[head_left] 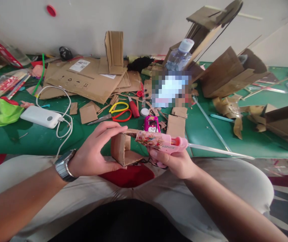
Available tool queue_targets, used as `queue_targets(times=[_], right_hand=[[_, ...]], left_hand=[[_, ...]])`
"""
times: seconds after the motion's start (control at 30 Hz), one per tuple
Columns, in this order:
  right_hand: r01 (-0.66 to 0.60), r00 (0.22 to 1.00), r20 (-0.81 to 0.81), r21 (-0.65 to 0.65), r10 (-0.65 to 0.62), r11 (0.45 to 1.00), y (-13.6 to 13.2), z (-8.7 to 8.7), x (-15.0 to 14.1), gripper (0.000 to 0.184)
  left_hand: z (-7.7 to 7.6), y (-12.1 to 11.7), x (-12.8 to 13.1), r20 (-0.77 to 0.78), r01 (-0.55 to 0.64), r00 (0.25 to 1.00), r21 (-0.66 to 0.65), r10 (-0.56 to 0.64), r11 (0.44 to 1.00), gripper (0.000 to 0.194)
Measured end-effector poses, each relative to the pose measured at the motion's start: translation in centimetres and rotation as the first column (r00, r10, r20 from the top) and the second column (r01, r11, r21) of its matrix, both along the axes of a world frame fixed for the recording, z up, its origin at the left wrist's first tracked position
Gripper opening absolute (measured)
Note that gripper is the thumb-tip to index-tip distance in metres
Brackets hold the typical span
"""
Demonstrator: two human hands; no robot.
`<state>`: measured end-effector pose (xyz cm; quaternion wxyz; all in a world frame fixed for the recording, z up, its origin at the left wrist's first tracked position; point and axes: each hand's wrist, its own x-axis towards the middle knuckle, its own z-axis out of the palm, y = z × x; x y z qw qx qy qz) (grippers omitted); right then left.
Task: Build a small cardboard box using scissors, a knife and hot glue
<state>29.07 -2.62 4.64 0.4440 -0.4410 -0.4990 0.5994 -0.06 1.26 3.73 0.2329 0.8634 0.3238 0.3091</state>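
My left hand [96, 148] grips a small folded cardboard box [118, 150] between thumb and fingers, just above the table's front edge. In my right hand [174, 161] is a pink hot glue gun [164, 143], its handle wrapped by my fingers. Its nozzle end points left at the upper edge of the box; whether it touches cannot be made out. A clear glue stick [219, 150] juts from its rear. Just beyond the gun sits a magenta device with a small orange light [152, 123].
On the green table [96, 143] lie scissors [118, 112], a white power bank [41, 116] with its cable and cardboard scraps. Behind stand a water bottle [179, 55], a blurred-out bright screen [171, 89] and a tall cardboard build [204, 25]. Flattened cardboard [86, 79] lies at the back.
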Motion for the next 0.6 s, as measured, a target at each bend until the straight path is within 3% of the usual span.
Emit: queue_targets(times=[0.13, 0.6], right_hand=[[-0.114, 0.992, -0.06, 0.016, 0.115, 0.993, 0.08, -0.06, -0.01, 0.034], [-0.118, 0.993, -0.014, 0.044, 0.119, 0.992, 0.39, -0.13, -0.05, 0.032]], left_hand=[[0.07, -0.06, 0.06, 0.008, 0.001, 1.0, 0.013, -0.001, 1.0, 0.102], [0.21, -0.08, 0.11, 0.001, 0.005, 1.0, 0.026, -0.005, 1.0, 0.1]])
